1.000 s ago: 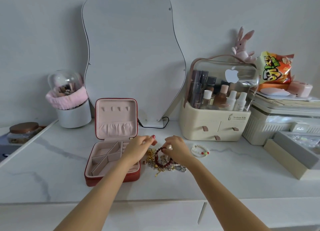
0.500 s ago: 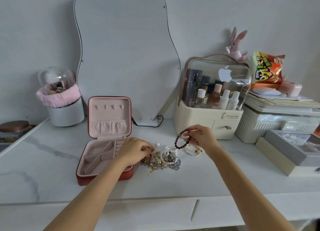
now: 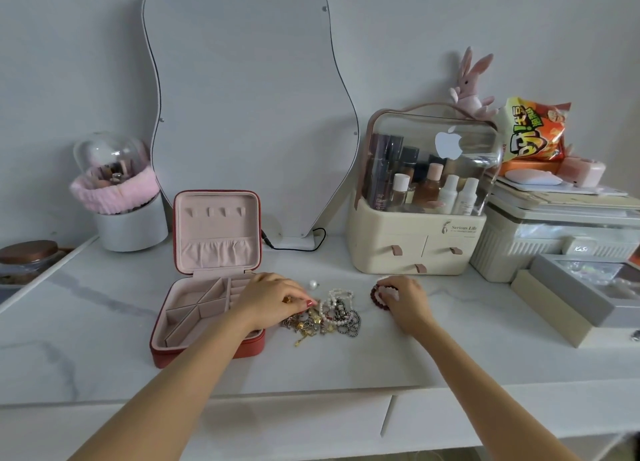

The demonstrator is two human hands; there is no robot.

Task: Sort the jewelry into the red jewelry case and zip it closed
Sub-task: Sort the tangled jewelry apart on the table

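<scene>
The red jewelry case lies open on the white marble table, lid upright, its pink compartments bare. Right of it sits a tangled jewelry pile of gold pieces, pearl strands and dark chains. A loose pearl lies just behind the pile. My left hand reaches over the case's right side and pinches a small gold piece at the pile's left edge. My right hand is down on the table right of the pile, fingers curled round a dark red bead bracelet.
A wavy mirror with a black cable stands behind the case. A cream cosmetics organizer sits at back right, grey and white boxes further right. A white brush holder stands at back left.
My right hand lifted the red bead bracelet out of the pile, carried it right and lowered it to the table. My left hand stayed at the pile's left edge.
</scene>
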